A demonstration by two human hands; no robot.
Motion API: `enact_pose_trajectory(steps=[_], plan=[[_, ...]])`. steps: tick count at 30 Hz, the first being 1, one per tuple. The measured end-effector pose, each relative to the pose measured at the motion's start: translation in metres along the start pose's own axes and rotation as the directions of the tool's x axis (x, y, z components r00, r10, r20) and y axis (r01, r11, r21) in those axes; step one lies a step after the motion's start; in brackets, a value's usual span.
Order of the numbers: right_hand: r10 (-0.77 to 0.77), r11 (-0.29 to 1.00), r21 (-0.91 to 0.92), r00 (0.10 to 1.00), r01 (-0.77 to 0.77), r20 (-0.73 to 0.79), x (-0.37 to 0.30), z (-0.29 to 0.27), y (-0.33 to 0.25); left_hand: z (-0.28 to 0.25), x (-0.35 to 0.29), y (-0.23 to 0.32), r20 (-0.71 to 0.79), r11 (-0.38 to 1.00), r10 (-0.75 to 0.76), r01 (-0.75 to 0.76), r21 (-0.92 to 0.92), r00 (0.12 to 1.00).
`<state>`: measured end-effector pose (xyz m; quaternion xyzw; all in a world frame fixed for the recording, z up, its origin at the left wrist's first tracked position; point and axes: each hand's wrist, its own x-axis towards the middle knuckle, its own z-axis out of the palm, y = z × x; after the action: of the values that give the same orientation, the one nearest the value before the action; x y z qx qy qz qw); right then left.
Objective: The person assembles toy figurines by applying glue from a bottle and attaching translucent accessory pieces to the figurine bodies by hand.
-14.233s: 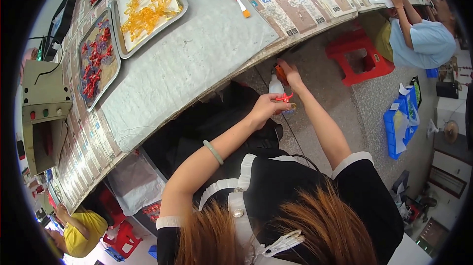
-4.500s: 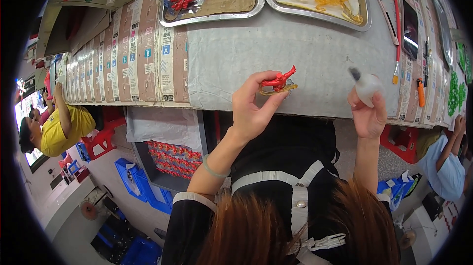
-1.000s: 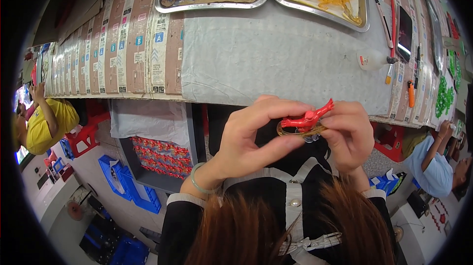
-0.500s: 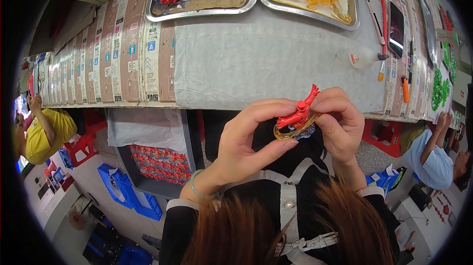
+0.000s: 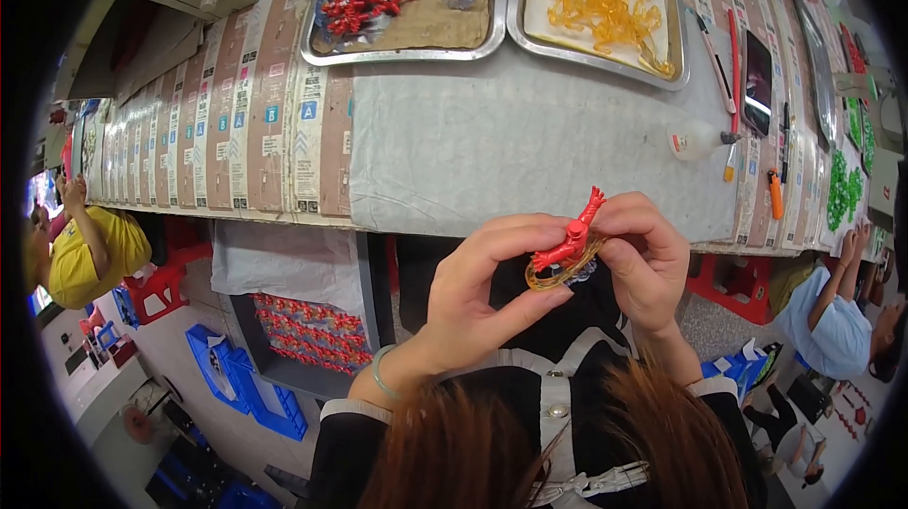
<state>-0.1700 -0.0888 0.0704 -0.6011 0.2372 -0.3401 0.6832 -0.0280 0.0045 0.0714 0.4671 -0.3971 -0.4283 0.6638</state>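
Note:
A small red plastic figure (image 5: 573, 246) with an outstretched arm is held up between my hands, just in front of the table edge. A curved, translucent yellow piece (image 5: 546, 283) loops around its lower part, and a bluish clear bit shows behind. My left hand (image 5: 485, 280) is closed on the figure's left end, index finger above and thumb below at the yellow piece. My right hand (image 5: 645, 261) pinches the right end of the yellow piece beside the figure's raised arm; its fingertips partly hide the contact.
Metal trays hold red figures with clear bluish parts (image 5: 374, 0) and yellow parts (image 5: 605, 0). At right lie a glue bottle (image 5: 695, 142), brush (image 5: 730, 165), phone (image 5: 757, 83) and orange cutter (image 5: 776, 195). A grey drawer of figures (image 5: 312, 334) stands below left. Other people work on both sides.
The table and trays sit slightly lower in view as the head view shifts. Both hands keep their hold, with the figure and yellow piece barely turned.

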Motion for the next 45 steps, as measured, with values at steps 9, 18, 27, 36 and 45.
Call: enact_pose_trajectory(steps=[9,18,27,36,45], plan=[[0.239,0.921,0.324,0.971,-0.217,-0.029,0.007,0.010,0.006,0.002,0.007,0.004,-0.111,0.998,-0.018,0.024,0.052,0.994],[0.417,0.893,0.220,0.906,-0.394,-0.071,0.009,0.032,-0.002,-0.003,0.006,0.005,-0.244,0.962,-0.248,0.209,-0.174,0.938],[0.143,0.959,-0.223,0.978,-0.175,-0.153,0.010,0.047,-0.013,-0.028,0.010,-0.023,-0.281,0.915,-0.148,0.024,-0.403,0.948],[-0.105,0.886,-0.460,0.939,-0.061,-0.328,-0.006,0.018,-0.102,-0.023,0.019,-0.047,-0.154,0.985,0.014,-0.040,-0.165,0.988],[-0.436,0.643,-0.755,0.872,0.129,-0.223,-0.050,0.009,-0.174,-0.021,0.008,-0.057,-0.096,0.992,0.112,-0.117,-0.055,0.989]])
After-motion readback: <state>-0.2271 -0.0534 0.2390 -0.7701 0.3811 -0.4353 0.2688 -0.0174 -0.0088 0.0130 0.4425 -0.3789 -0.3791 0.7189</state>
